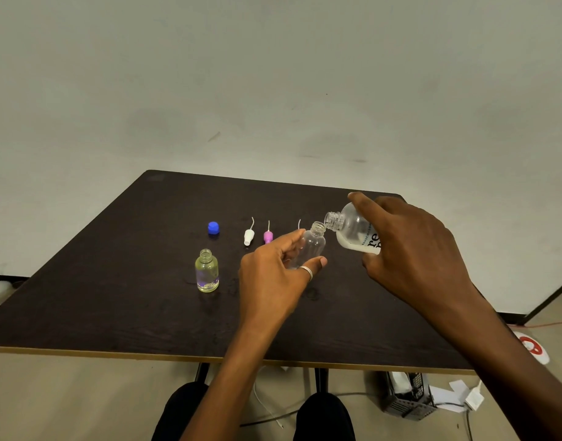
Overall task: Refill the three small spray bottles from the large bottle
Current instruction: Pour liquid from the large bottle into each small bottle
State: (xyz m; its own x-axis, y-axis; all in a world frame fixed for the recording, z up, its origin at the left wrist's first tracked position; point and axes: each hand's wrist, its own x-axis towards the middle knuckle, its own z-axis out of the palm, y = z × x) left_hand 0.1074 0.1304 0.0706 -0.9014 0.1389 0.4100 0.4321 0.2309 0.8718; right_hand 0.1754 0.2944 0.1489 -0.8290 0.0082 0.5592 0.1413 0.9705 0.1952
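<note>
Right hand (410, 249), nearest me, had its fingers clamped round the large bottle (353, 230), tipped long axis leftward, neck just right of and above the mouth of the empty small bottle (310, 246) pinched by the left hand (273, 275) over the table (114, 281)

Dim, soft, even light comes from overhead. The wall (273, 90) behind the counter (114, 297) reads flat grey-green. The dark counter top carries a dull sheen at its middle; the yellow bottle (206, 272) on it throws a faint shadow. Small glints sit on the large bottle (353, 227) in the right hand (413, 249) and the small bottle (311, 246) in the left hand (273, 275). The right hand, above the counter's right end, looks dark and slightly soft. The wide lens bows the counter's near edge.
</note>
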